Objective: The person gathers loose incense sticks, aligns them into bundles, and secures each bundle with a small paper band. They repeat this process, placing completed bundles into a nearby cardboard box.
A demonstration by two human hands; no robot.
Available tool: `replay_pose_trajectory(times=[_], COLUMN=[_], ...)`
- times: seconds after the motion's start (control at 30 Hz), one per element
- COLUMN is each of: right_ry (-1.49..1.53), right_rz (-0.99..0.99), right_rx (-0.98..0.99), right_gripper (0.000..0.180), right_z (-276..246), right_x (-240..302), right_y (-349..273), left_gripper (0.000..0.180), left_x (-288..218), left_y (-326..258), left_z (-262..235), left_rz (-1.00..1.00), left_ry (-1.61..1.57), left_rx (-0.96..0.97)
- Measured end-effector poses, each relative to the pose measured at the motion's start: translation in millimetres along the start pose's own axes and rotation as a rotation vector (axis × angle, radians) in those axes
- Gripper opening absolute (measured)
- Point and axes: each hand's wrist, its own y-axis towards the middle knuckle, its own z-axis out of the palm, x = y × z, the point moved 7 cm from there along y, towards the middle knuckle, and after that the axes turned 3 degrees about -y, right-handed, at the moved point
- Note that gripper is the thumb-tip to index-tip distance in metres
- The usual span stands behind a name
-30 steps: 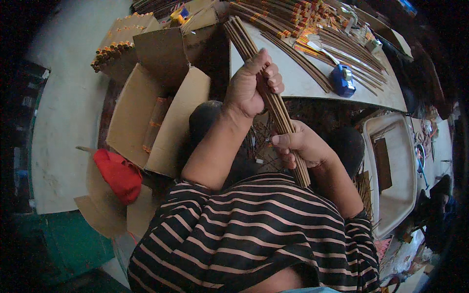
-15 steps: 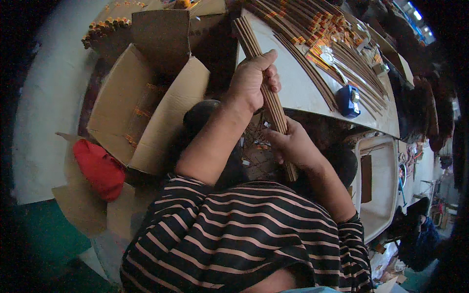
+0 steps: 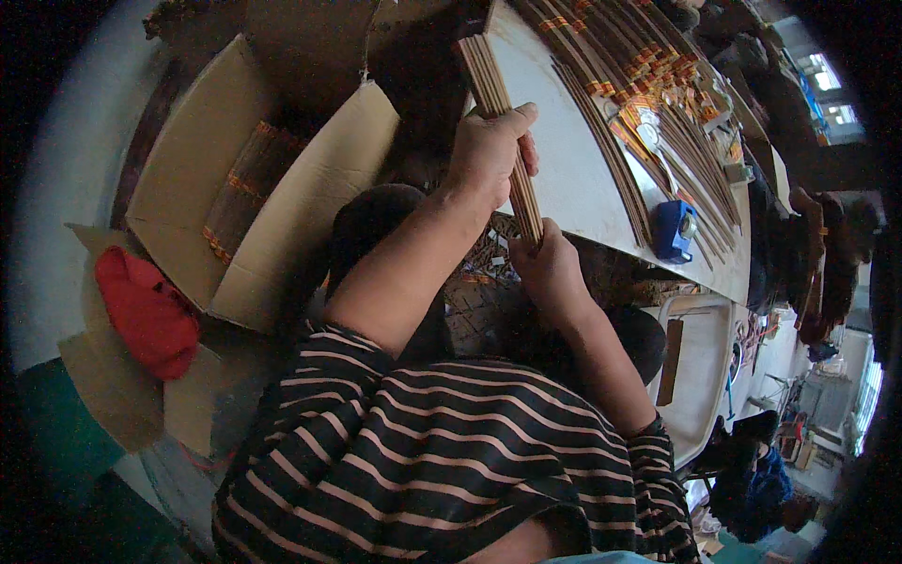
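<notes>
A bundle of thin brown sticks [image 3: 486, 73] slants across the space beside the white table, its upper end over the table's left corner. My left hand [image 3: 490, 150] is wrapped round the middle of the bundle, thumb on top. Lower down, my right hand [image 3: 548, 266] closes on the bundle's near end with thumb and fingers, which hide that end. Similar brown sticks with orange-and-red bands [image 3: 629, 61] lie in rows on the table [image 3: 554, 141]. A blue tape dispenser [image 3: 673, 231] stands by the table's near edge.
At my left an open cardboard box [image 3: 315, 202] holds banded stick bundles [image 3: 246, 188]. A red cloth [image 3: 146, 315] lies on cardboard next to it. To the right is a white plastic tub [image 3: 700, 376]; farther off, a person in blue [image 3: 766, 489] bends down.
My right hand has moved up to the bundle's near end, which stuck out below it before. The whole view has shifted, showing more of the box's contents.
</notes>
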Motion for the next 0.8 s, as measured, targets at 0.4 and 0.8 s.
replay_pose_trajectory(times=[0.4,0.8], right_ry=[0.060,0.261], right_rz=[-0.070,0.018], right_rx=[-0.039,0.091], right_gripper=[0.020,0.019], right_z=[2.0,12.7], right_x=[5.7,0.6], right_y=[4.5,0.3], left_gripper=[0.022,0.028], left_x=[4.9,4.8], left_y=[7.0,2.9], left_z=[-5.6,-6.8], left_rz=[-0.023,-0.062], left_ry=[-0.046,-0.075], left_rx=[0.075,0.064])
